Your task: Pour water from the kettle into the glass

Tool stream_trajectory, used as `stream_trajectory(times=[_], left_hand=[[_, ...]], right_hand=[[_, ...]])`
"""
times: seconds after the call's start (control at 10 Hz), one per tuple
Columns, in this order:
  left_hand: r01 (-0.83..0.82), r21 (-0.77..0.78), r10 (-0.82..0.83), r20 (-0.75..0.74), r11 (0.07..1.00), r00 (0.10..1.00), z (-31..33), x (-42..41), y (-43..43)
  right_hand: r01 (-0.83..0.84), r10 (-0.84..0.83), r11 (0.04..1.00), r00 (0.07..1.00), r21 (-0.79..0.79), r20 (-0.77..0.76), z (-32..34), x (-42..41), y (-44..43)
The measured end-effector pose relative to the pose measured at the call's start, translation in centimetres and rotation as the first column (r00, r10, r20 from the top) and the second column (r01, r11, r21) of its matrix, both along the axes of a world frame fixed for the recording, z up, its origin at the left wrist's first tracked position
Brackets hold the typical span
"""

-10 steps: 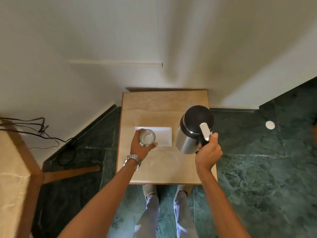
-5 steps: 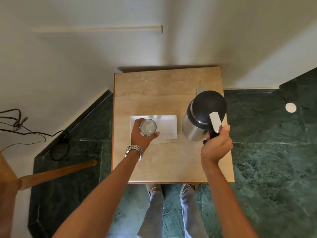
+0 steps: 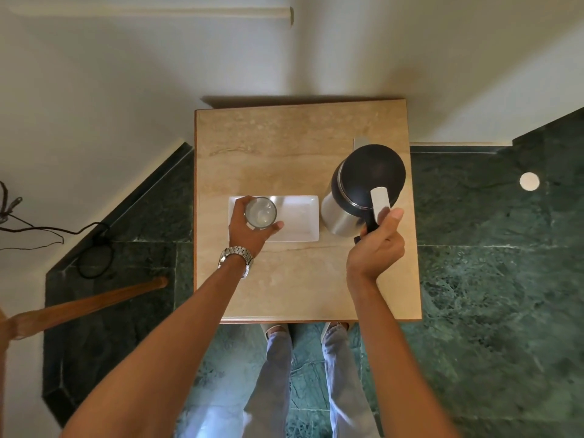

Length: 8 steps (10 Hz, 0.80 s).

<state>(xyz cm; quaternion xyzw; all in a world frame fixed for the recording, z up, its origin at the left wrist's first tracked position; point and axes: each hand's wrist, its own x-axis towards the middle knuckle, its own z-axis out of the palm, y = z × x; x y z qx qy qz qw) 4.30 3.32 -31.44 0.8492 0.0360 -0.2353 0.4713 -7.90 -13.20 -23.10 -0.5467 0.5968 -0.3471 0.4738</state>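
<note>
A clear glass [image 3: 260, 212] stands over the left end of a white rectangular tray [image 3: 300, 216]. My left hand [image 3: 248, 232], with a metal watch on the wrist, is wrapped around the glass from the near side. A steel kettle [image 3: 363, 188] with a black lid sits to the right of the tray, tilted a little toward the glass. My right hand [image 3: 377, 248] grips its black handle, thumb up against the grey lid lever. No water is seen flowing.
A small beige stone table [image 3: 284, 147] stands against the white wall, on a green marble floor [image 3: 489, 279]. A grey strip [image 3: 360, 142] peeks out behind the kettle. A wooden leg [image 3: 85, 306] and black cables [image 3: 94, 248] lie to the left. My legs are below the table's near edge.
The view has shifted, with the table now lower and larger in frame. Both hands keep their grips; the kettle stays to the right of the tray.
</note>
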Motion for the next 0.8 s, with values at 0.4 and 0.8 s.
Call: stream_trajectory(times=[0.4, 0.8], left_hand=[[-0.025, -0.014, 0.025, 0.004, 1.000, 1.000, -1.3, -1.0, 0.3], [0.030, 0.054, -0.030, -0.002, 0.998, 1.000, -0.2, -1.7, 0.7]], right_hand=[[-0.051, 0.051, 0.999, 0.999, 0.007, 0.010, -1.4, -1.4, 2.4], [-0.145, 0.144, 0.985, 0.989, -0.093, -0.022, -2.1, -4.2, 3.8]])
